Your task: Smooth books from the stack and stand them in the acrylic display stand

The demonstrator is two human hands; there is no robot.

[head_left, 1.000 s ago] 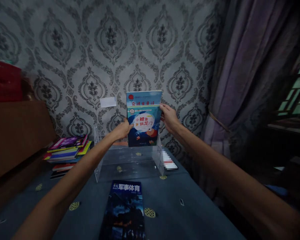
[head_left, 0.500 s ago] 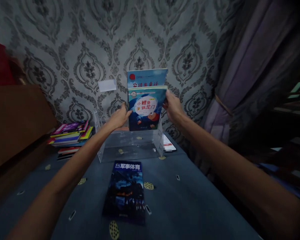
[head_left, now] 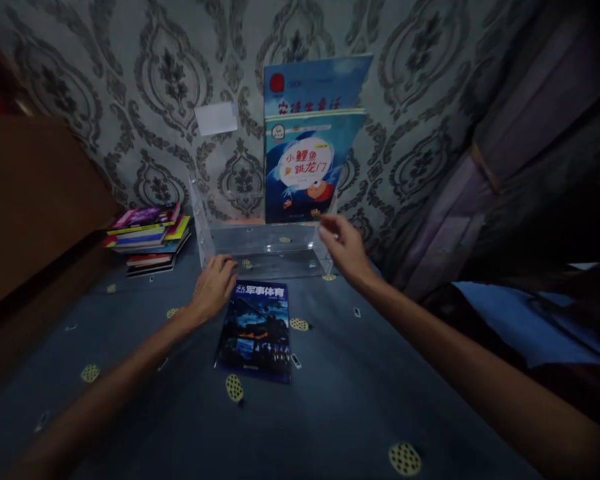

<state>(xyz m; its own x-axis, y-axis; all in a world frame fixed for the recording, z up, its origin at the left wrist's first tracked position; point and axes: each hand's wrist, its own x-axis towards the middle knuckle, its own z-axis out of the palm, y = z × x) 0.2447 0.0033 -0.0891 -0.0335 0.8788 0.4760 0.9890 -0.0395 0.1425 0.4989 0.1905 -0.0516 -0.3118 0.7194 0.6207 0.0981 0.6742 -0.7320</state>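
Two blue children's books [head_left: 305, 167] stand upright at the back of a clear acrylic holder [head_left: 260, 250], leaning on the patterned wall. A dark blue magazine [head_left: 256, 327] lies flat on the blue cloth in front of the holder. My left hand [head_left: 213, 288] hovers with spread fingers at the magazine's upper left corner, holding nothing. My right hand [head_left: 344, 247] is raised in front of the holder's right end, just below the standing books, fingers loosely apart and empty.
A stack of colourful books [head_left: 147, 237] lies at the left by a brown wooden piece of furniture [head_left: 35, 200]. A white card [head_left: 216, 118] is stuck on the wall. Purple curtain [head_left: 505, 147] hangs at the right, blue fabric [head_left: 520, 320] below it.
Both hands let go of the front upright book and drew back toward me. The left hand dropped to the magazine's corner. The view tilted downward.
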